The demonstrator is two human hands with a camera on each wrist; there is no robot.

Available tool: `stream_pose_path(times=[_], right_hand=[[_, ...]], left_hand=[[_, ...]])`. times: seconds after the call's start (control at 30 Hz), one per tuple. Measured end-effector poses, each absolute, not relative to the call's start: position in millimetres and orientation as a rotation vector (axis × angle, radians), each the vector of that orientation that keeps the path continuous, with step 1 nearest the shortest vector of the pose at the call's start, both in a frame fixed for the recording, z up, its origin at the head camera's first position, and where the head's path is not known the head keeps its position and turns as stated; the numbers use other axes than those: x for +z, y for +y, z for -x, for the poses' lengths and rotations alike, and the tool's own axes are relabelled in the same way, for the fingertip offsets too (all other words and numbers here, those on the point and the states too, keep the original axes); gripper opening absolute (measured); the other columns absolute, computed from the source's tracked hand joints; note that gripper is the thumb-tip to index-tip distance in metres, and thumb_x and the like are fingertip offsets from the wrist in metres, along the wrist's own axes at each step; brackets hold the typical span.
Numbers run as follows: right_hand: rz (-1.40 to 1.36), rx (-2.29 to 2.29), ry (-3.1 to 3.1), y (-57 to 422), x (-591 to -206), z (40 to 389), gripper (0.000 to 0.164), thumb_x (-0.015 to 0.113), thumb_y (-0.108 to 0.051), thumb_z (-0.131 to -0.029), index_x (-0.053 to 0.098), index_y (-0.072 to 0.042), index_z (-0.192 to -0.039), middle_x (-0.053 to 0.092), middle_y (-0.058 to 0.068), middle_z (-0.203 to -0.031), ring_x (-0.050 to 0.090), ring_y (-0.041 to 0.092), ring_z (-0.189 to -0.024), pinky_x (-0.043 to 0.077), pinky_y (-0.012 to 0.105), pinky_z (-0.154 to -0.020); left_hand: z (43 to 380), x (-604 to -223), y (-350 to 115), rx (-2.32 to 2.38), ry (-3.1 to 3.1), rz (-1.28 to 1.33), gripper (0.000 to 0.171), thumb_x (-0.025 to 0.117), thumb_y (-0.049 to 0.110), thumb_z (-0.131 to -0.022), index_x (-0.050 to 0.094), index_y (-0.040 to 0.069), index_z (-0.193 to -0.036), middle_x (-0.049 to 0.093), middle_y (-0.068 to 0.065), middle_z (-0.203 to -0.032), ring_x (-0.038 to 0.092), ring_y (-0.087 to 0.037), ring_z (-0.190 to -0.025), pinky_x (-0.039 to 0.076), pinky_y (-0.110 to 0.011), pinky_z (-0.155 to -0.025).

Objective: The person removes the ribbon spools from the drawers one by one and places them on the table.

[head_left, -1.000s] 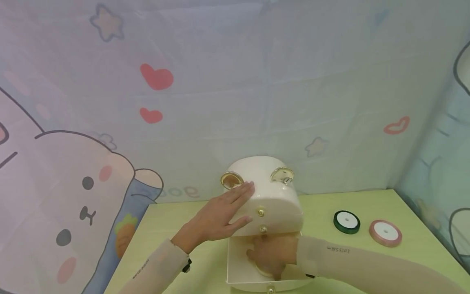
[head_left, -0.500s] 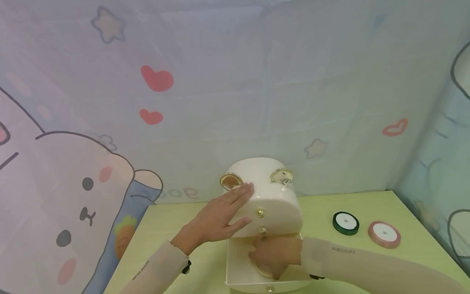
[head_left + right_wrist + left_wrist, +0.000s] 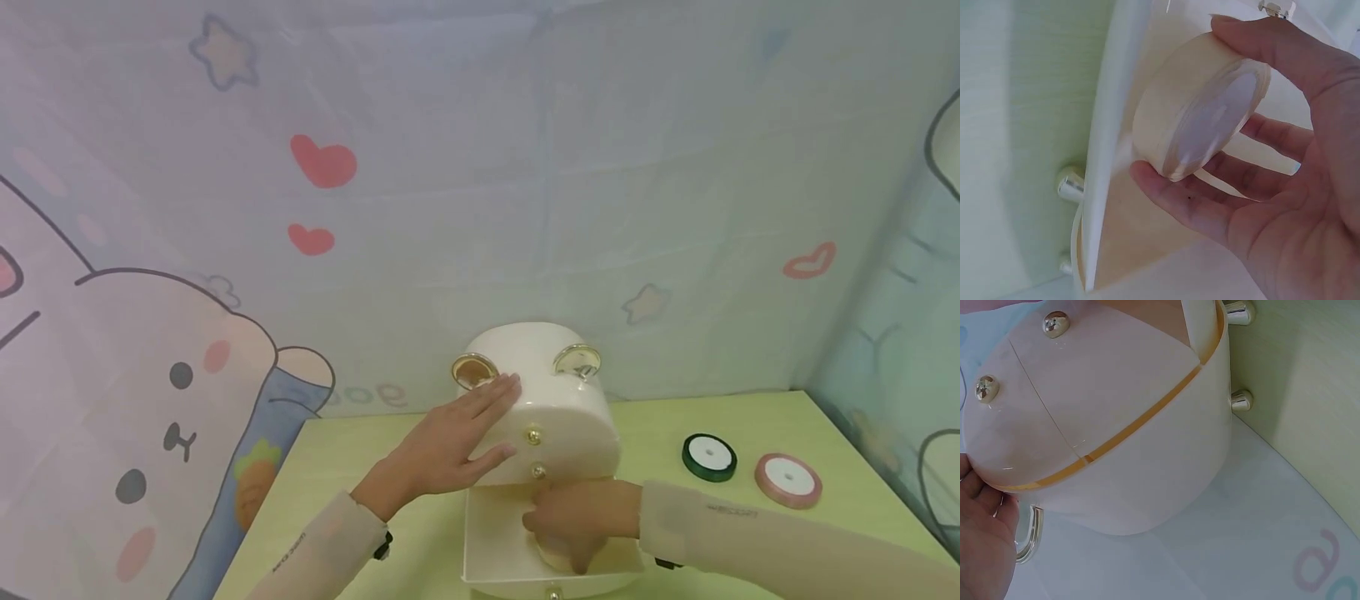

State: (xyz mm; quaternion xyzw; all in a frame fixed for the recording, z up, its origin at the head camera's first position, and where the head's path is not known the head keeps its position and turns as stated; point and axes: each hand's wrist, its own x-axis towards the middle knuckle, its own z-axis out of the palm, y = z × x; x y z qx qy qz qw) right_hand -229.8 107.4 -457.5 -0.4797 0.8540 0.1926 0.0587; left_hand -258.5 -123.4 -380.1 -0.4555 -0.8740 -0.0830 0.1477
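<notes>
A glossy white drawer box with gold-rimmed ears and gold knobs stands on the table. Its bottom drawer is pulled out toward me. My left hand rests on the upper left of the box with its fingers straight; in the left wrist view its fingers touch the box's edge. Inside the drawer, my right hand grips a cream ribbon roll between thumb and fingers. The right wrist view shows the roll tilted, its pale centre facing the palm. From the head view, the hand covers most of it.
A dark green ribbon roll and a pink ribbon roll lie on the light green table, right of the box. Behind the table hangs a printed cloth. Short gold feet support the box.
My right hand has shifted a little to the right in the drawer, with the cream ribbon roll in its grip. The left hand stays on the box.
</notes>
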Motion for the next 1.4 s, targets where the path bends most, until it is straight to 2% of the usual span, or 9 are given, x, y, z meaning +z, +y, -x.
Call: stream_pose_path(times=[0.33, 0.73, 1.0, 1.23, 1.4], right_hand=[[1.414, 0.482, 2.638, 124, -437, 227, 0.060, 0.098, -0.048, -0.061, 0.065, -0.035, -0.109, 0.064, -0.009, -0.101, 0.055, 0.007, -0.090, 0.052, 0.025, -0.082], [1.275, 0.127, 2.618, 141, -404, 213, 0.062, 0.098, -0.028, -0.066, 0.065, -0.029, -0.118, 0.060, -0.010, -0.100, 0.050, 0.004, -0.085, 0.049, 0.021, -0.077], [1.234, -0.073, 2.639, 169, -391, 210, 0.060, 0.095, -0.025, -0.066, 0.064, -0.024, -0.117, 0.051, -0.012, -0.096, 0.046, 0.002, -0.083, 0.049, 0.020, -0.076], [1.189, -0.220, 2.644, 195, -385, 208, 0.063, 0.091, -0.020, -0.066, 0.065, -0.019, -0.124, 0.052, -0.013, -0.100, 0.048, 0.002, -0.084, 0.050, 0.022, -0.078], [1.168, -0.277, 2.643, 214, -382, 208, 0.065, 0.089, -0.020, -0.067, 0.064, -0.019, -0.127, 0.057, -0.012, -0.108, 0.054, 0.003, -0.090, 0.053, 0.025, -0.079]], left_hand=[[260, -380, -122, -0.247, -2.471, 1.318, 0.071, 0.052, 0.045, -0.109, 0.028, 0.012, -0.168, 0.029, -0.005, -0.175, 0.031, -0.023, -0.162, 0.040, -0.045, -0.127], [260, -381, -122, -0.256, -2.467, 1.320, 0.071, 0.054, 0.042, -0.109, 0.027, 0.012, -0.168, 0.028, -0.005, -0.175, 0.031, -0.023, -0.162, 0.040, -0.046, -0.127], [260, -386, -122, -0.242, -2.474, 1.315, 0.071, 0.049, 0.045, -0.110, 0.025, 0.012, -0.168, 0.027, -0.004, -0.176, 0.031, -0.023, -0.162, 0.042, -0.046, -0.125], [260, -383, -122, -0.217, -2.458, 1.320, 0.072, 0.052, 0.042, -0.110, 0.025, 0.010, -0.168, 0.027, -0.006, -0.175, 0.030, -0.024, -0.162, 0.039, -0.045, -0.128], [259, -383, -122, -0.213, -2.451, 1.325, 0.072, 0.054, 0.040, -0.109, 0.026, 0.009, -0.168, 0.029, -0.008, -0.175, 0.032, -0.025, -0.162, 0.040, -0.046, -0.127]])
